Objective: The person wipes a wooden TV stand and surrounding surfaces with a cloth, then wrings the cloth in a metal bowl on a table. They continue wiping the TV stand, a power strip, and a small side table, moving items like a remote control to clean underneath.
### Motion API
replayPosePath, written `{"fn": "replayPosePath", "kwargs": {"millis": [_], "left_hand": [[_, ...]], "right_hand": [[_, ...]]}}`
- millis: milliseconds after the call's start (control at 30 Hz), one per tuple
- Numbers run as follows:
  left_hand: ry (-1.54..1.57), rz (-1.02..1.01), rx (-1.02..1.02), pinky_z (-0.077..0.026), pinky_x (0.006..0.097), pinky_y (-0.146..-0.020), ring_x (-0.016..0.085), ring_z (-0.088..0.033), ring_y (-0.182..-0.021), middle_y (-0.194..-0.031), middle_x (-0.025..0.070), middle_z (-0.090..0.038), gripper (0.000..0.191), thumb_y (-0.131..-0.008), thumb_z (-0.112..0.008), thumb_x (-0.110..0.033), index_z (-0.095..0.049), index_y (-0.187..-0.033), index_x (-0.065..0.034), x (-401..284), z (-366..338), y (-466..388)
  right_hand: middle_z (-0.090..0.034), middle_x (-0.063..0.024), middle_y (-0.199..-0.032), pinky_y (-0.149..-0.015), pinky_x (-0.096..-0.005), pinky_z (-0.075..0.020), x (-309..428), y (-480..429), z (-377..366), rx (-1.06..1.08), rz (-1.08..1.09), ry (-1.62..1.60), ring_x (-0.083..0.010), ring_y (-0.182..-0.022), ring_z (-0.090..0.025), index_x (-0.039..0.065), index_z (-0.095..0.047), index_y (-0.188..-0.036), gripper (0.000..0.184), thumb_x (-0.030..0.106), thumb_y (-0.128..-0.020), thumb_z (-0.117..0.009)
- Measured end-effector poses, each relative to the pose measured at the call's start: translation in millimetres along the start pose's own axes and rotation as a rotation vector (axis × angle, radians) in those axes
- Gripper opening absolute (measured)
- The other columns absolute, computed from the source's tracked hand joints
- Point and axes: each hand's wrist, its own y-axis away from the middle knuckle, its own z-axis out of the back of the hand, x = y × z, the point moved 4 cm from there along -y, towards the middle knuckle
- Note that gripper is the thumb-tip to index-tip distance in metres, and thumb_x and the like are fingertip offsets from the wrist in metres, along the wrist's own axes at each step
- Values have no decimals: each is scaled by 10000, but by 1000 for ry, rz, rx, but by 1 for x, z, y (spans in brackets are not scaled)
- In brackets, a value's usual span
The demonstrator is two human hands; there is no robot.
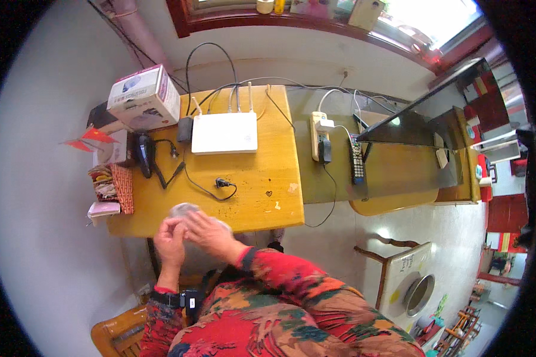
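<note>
My left hand (170, 243) and my right hand (212, 235) meet just above the front edge of a yellow wooden table (250, 214). Between and behind them is a pale greyish, crumpled thing (184, 209), perhaps a cloth or thin plastic; motion blur hides its exact kind. The left fingers are pinched together at its near side. Across it lies my right hand, back of the hand up, with part of the pale thing showing beyond the knuckles. A black plug (222, 182) on a short cable rests on the table past my hands.
A white router (224, 133), a black adapter (185, 129), a black electric shaver-like device (144, 155) and a carton (144, 98) occupy the table. To the right are a power strip (315, 134), a remote control (357, 160) and a television (429, 111). A wooden chair (118, 332) stands at lower left.
</note>
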Motion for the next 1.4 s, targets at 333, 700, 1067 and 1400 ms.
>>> {"fn": "replayPosePath", "kwargs": {"millis": [333,700,1067,1400], "left_hand": [[-209,-97,77,-495,225,-662,82,-601,-734,-833,10,-640,80,-925,-621,-40,-635,-1003,-29,-13,-13,9],[-372,-124,273,-484,240,-653,74,-583,-692,-782,1,-635,81,-896,-637,-42,-661,-972,-30,-15,-87,14],[-388,-112,272,-477,241,-613,65,-577,-669,-738,-4,-624,65,-894,-639,-59,-654,-949,-27,-29,-121,-6],[-417,-226,385,-485,268,-631,103,-577,-688,-765,45,-620,61,-890,-640,-57,-648,-931,-12,-62,-207,-26]], "right_hand": [[-417,-35,-1482,-1184,-410,-260,-10,33,14,-119,82,79,-289,-1402,-345,98,-629,-1271,502,304,-815,-589],[-466,-22,-1456,-1130,-388,-352,-97,192,147,175,-20,213,-265,-1372,-401,101,-713,-1112,303,216,-850,-615],[-517,-179,-1350,-1006,-396,-463,-142,250,253,-328,-799,-223,-369,-1219,-538,107,-631,-1221,502,-78,-755,-632],[-297,-346,-1446,-1098,-471,-359,-115,170,161,-186,-819,-209,-510,-1301,-392,6,-271,-1490,751,106,-852,-653]]}}
